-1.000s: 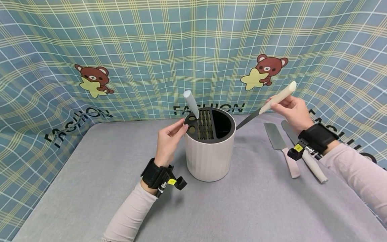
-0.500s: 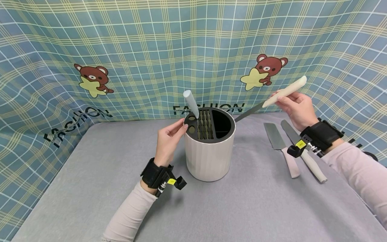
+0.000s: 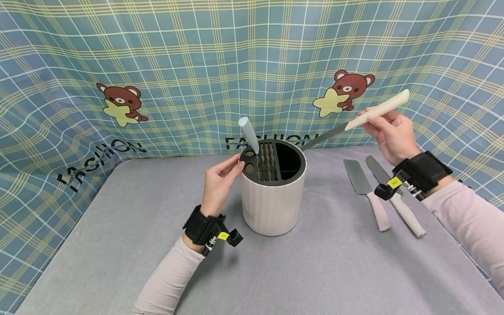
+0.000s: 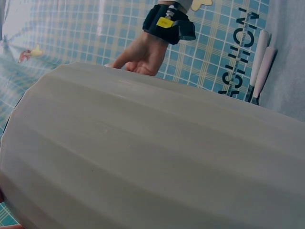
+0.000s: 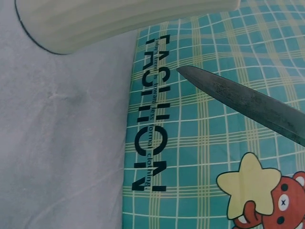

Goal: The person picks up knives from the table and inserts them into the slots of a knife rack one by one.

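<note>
A white ribbed knife holder (image 3: 271,210) with a black slotted top stands upright on the grey cloth. My left hand (image 3: 219,186) grips its rim at the left, thumb at the top edge; in the left wrist view the holder's wall (image 4: 152,152) fills most of the frame. A knife with a pale blue-grey handle (image 3: 249,134) stands in the top, its blade mostly hidden. My right hand (image 3: 395,133) holds a cream-handled knife (image 3: 382,108) at a slant, handle up to the right. In the right wrist view its blade (image 5: 248,102) points toward the holder, tip apart from it.
Right of the holder, a cleaver (image 3: 359,179) with a pinkish handle and a long knife (image 3: 409,216) with a whitish handle lie side by side on the grey cloth (image 3: 118,245). A checked curtain (image 3: 189,65) with bear prints rises behind and at both sides.
My right hand has moved up and to the right with the knife, and the handle has tipped flatter. My left hand and the holder have stayed put.
</note>
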### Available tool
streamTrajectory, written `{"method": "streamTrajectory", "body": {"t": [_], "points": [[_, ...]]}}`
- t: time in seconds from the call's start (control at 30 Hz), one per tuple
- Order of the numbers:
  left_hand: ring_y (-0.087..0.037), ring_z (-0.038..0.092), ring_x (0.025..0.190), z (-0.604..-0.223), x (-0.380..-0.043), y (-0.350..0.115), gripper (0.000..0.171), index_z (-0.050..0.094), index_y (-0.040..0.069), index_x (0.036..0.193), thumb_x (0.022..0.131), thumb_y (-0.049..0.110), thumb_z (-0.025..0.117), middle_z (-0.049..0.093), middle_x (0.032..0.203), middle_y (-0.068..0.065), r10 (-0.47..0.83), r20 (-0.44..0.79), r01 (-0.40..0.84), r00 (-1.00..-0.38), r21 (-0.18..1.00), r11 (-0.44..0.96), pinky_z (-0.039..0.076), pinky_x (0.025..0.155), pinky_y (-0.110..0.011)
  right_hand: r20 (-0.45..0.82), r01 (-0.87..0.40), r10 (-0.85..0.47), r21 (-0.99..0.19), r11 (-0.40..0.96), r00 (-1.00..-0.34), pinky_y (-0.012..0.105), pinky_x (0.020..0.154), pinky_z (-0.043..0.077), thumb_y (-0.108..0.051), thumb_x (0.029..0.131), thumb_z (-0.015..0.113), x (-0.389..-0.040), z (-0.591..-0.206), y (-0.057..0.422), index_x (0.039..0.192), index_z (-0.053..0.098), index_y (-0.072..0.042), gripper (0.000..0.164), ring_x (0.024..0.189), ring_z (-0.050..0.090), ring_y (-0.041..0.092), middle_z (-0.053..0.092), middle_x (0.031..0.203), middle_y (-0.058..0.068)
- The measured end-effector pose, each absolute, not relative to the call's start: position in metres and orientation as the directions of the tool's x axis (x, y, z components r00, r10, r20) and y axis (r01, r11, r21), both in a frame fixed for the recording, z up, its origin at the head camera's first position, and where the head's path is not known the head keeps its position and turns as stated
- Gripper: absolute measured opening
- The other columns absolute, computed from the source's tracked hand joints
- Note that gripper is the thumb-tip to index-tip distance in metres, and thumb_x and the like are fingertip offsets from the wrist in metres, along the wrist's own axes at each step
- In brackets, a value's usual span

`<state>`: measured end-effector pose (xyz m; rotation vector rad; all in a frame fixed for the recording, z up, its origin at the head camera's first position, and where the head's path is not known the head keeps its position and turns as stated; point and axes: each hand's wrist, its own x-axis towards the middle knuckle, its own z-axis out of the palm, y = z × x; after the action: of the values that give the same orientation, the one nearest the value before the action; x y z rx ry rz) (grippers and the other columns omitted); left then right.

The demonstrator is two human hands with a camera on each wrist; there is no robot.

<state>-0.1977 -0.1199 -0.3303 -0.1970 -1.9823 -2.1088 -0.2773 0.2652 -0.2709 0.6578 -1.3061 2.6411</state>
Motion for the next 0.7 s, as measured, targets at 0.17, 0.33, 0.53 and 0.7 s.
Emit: {"method": "streamTrajectory", "body": {"t": [0.17, 0.33, 0.53, 0.7], "points": [[-0.023, 0.058, 0.122, -0.33, -0.198, -0.12, 0.038, 0.059, 0.0, 0.131, 0.094, 0.009, 0.064, 0.058, 0.135, -0.015, -0.081, 0.26, 0.265, -0.962, 0.963, -0.053, 0.052, 0.099, -0.024, 0.432, -0.288, -0.061, -0.693, -0.66, -0.9, 0.033, 0.096, 0.053, 0.017, 0.09, 0.053, -0.276, -0.265, 0.263, 0.11, 0.06, 0.016, 0.021, 0.102, 0.069, 0.027, 0.066, 0.105, 0.022], [-0.024, 0.058, 0.122, -0.329, -0.197, -0.12, 0.038, 0.059, 0.0, 0.131, 0.095, 0.009, 0.063, 0.058, 0.135, -0.015, -0.081, 0.268, 0.272, -0.96, 0.961, -0.045, 0.051, 0.1, -0.025, 0.42, -0.268, -0.054, -0.667, -0.695, -0.906, 0.034, 0.097, 0.052, 0.018, 0.09, 0.052, -0.275, -0.258, 0.26, 0.112, 0.059, 0.016, 0.022, 0.104, 0.068, 0.029, 0.065, 0.107, 0.022], [-0.024, 0.058, 0.122, -0.33, -0.197, -0.12, 0.038, 0.059, 0.0, 0.131, 0.094, 0.01, 0.064, 0.058, 0.135, -0.015, -0.08, 0.272, 0.276, -0.959, 0.96, -0.043, 0.051, 0.1, -0.025, 0.422, -0.26, -0.046, -0.637, -0.726, -0.905, 0.037, 0.097, 0.052, 0.02, 0.089, 0.053, -0.274, -0.251, 0.257, 0.112, 0.058, 0.017, 0.024, 0.1, 0.069, 0.032, 0.066, 0.103, 0.025], [-0.024, 0.058, 0.122, -0.33, -0.197, -0.12, 0.038, 0.059, 0.0, 0.131, 0.095, 0.009, 0.063, 0.058, 0.135, -0.016, -0.078, 0.272, 0.276, -0.959, 0.96, -0.047, 0.051, 0.101, -0.026, 0.428, -0.258, -0.034, -0.605, -0.754, -0.903, 0.037, 0.097, 0.052, 0.021, 0.089, 0.052, -0.274, -0.245, 0.253, 0.109, 0.058, 0.018, 0.022, 0.098, 0.069, 0.033, 0.066, 0.102, 0.025]]}}
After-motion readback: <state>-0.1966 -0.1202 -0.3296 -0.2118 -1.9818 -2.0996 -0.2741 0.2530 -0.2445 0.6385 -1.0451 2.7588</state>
